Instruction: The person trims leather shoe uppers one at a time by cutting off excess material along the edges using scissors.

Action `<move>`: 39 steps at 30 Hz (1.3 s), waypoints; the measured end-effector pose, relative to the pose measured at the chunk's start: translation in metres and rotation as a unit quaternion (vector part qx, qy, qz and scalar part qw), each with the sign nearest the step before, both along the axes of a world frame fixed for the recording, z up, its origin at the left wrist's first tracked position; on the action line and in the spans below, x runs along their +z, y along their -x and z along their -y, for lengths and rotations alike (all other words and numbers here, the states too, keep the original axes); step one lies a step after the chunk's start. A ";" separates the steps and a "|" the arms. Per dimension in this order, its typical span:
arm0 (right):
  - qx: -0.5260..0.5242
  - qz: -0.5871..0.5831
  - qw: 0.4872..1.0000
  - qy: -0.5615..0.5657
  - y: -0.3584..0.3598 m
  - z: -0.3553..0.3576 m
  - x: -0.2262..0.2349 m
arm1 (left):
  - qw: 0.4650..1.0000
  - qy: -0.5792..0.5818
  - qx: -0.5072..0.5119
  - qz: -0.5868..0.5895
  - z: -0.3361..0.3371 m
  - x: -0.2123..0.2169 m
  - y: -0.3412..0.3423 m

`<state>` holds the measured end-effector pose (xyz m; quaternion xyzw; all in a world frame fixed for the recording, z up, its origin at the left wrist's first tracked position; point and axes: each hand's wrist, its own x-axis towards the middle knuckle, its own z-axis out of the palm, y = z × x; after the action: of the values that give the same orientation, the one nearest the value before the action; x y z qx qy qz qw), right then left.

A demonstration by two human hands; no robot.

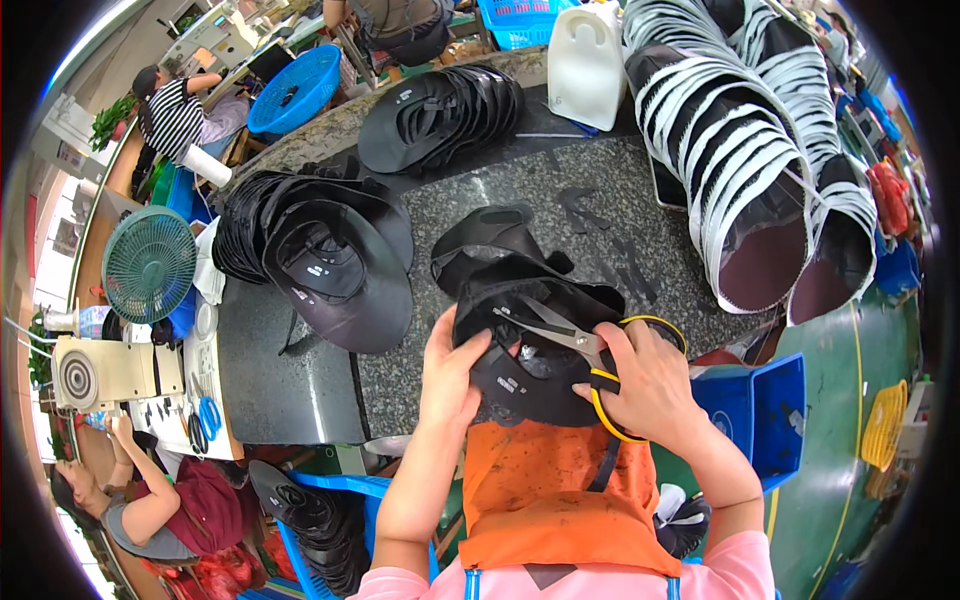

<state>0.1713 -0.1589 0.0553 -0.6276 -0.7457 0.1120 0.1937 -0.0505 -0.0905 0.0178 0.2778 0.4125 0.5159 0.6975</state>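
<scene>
My left hand [450, 370] grips the left edge of a black shoe upper [535, 392], its thumb lying over the rim. In my right hand [648, 388] is a pair of scissors [575, 340] with yellow-and-black handles. Their blades point left across the opening of the upper and look slightly parted. Whether they touch the material, I cannot tell. Just beyond, another black upper [485, 230] lies against the held one on the speckled stone worktop [400, 400]. Small black offcuts [625, 270] are scattered to its right.
Stacked black uppers [340, 270] stand left, with more [440, 115] at the back. Nested white-edged black pieces [720, 170] rise at the right, near a white jug [585, 65]. A blue bin [750, 410] is by my right arm. Co-workers sit at left and behind the worktop.
</scene>
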 end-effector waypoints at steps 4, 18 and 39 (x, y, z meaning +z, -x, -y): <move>0.032 0.019 0.999 -0.020 0.000 0.010 0.011 | 0.997 0.012 0.010 0.071 0.020 -0.005 -0.006; 0.002 0.012 1.000 0.003 0.005 0.037 0.009 | 0.989 -0.010 0.141 0.038 0.049 0.004 -0.022; 0.032 0.038 0.999 -0.007 0.009 0.033 0.012 | 0.988 -0.029 0.142 0.051 0.061 0.006 -0.036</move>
<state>0.1623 -0.1917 0.0677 -0.6062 -0.7727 0.0890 0.1661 -0.0146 -0.1514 0.0234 0.2095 0.3966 0.6349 0.6290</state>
